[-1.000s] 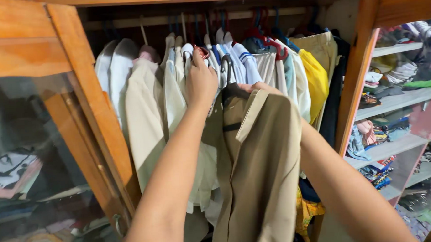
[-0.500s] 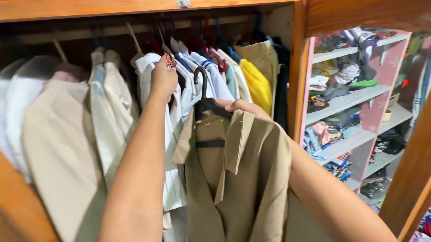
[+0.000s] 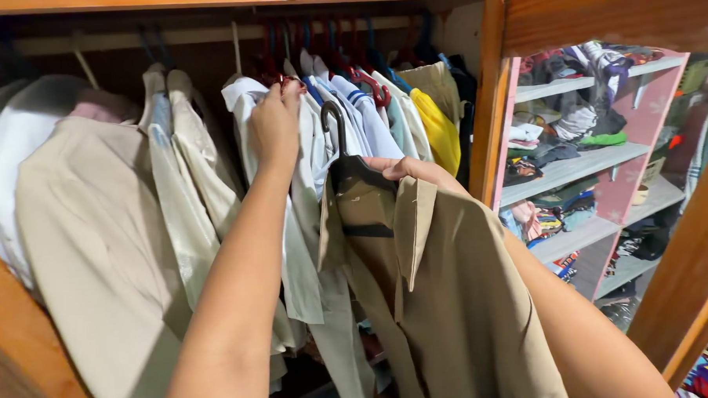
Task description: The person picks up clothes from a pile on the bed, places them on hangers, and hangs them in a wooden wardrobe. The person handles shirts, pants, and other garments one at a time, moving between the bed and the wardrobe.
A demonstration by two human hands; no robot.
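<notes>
A tan shirt [image 3: 451, 297] hangs on a black hanger [image 3: 345, 156], and my right hand [image 3: 416, 172] grips both at the collar, in front of the open wardrobe. The hanger's hook is below the wooden rail [image 3: 207, 35], not on it. My left hand [image 3: 275, 123] reaches up and clutches the shoulder of a white shirt [image 3: 244, 97] on the rail, pushing the hung clothes to the left. Cream and beige shirts [image 3: 96, 231] fill the left of the rail. White, blue-striped and yellow garments [image 3: 434, 125] hang on red hangers at the right.
The wardrobe's wooden post [image 3: 488, 100] stands right of the clothes. Beyond it, pink shelves [image 3: 572, 168] hold folded and piled clothes. A wooden door frame [image 3: 687, 289] crosses the lower right, another door edge [image 3: 22, 360] the lower left.
My left hand rose and pushed the white shirts leftward, widening a gap on the rail. The tan shirt on its hanger stayed near the middle, slightly higher and closer to the rail.
</notes>
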